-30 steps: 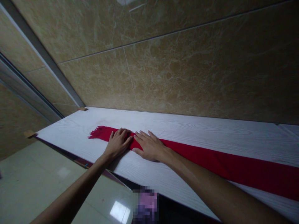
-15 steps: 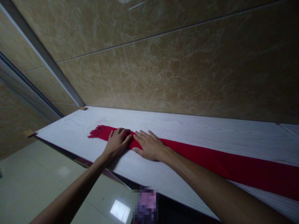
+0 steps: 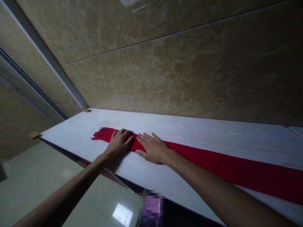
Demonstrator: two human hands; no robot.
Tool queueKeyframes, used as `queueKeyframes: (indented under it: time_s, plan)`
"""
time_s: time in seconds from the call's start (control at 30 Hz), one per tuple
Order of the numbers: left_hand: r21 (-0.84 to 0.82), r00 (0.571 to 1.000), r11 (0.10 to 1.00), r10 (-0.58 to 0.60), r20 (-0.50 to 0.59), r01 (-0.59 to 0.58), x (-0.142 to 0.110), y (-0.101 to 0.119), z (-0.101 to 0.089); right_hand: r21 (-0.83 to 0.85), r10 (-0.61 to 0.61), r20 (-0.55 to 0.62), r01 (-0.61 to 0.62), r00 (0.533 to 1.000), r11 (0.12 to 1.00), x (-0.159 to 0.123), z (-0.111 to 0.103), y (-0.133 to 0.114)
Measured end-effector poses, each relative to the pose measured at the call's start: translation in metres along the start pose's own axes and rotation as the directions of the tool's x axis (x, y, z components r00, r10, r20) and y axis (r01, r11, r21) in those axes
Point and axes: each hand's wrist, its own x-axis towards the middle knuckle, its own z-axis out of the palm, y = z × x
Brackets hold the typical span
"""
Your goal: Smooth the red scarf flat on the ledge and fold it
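Note:
A long red scarf [image 3: 203,157] lies in a narrow strip along the white wood-grain table [image 3: 78,129]. Its fringed end points left, and the other end runs out of view at the right edge. Near the fringe, my left hand [image 3: 120,142] rests on the scarf, fingers bent and spread a little over the cloth. Just to its right my right hand [image 3: 153,147] presses flat on the scarf, its fingers stretched out and the thumb apart. Cloth directly beneath both palms is hidden.
Behind the table rises a brown marbled tile wall [image 3: 165,72] with a grey metal strip [image 3: 49,56] at the left. Small brown blocks sit at the table's left corners. Pale floor tiles [image 3: 59,183] lie below the near edge, beside a pixelated patch [image 3: 152,206].
Both hands keep nearly the same place on the scarf. The whole view has shifted slightly, so the table and scarf appear a little farther right.

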Motion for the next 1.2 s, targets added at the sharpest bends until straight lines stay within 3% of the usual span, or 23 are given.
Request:
queueKeyframes:
  time_s: [0.23, 0.4, 0.57, 0.8, 0.97, 1.07, 1.2]
  plan:
    - [-0.088, 0.968, 0.970, 0.234, 0.093, -0.226, 0.032, -0.016, -0.008, 0.022, -0.011, -0.042, 0.012, 0.999, 1.000, 0.000, 0.000, 0.002]
    - [-0.191, 0.939, 0.927, 0.340, 0.058, -0.324, 0.037, -0.021, -0.005, 0.047, 0.100, -0.197, -0.092, 0.975, 0.995, 0.001, -0.001, 0.005]
    - [-0.220, 0.947, 0.925, 0.320, 0.011, -0.310, 0.035, -0.028, -0.001, 0.047, 0.230, -0.294, -0.227, 0.928, 0.973, 0.004, 0.000, 0.009]
    - [-0.176, 0.939, 0.922, 0.338, -0.065, -0.344, 0.038, -0.041, 0.008, 0.042, 0.292, -0.358, -0.297, 0.887, 0.954, 0.001, -0.001, 0.008]
    - [-0.159, 0.941, 0.928, 0.329, -0.076, -0.337, 0.040, -0.041, 0.006, 0.036, 0.316, -0.347, -0.324, 0.883, 0.945, 0.000, -0.003, 0.007]
    - [-0.173, 0.955, 0.939, 0.295, -0.032, -0.296, 0.042, -0.039, 0.000, 0.032, 0.331, -0.329, -0.340, 0.884, 0.940, 0.000, -0.004, 0.006]
    - [-0.137, 0.975, 0.975, 0.192, 0.109, -0.177, 0.047, -0.039, -0.006, 0.018, 0.353, -0.300, -0.365, 0.886, 0.931, 0.000, -0.006, 0.004]
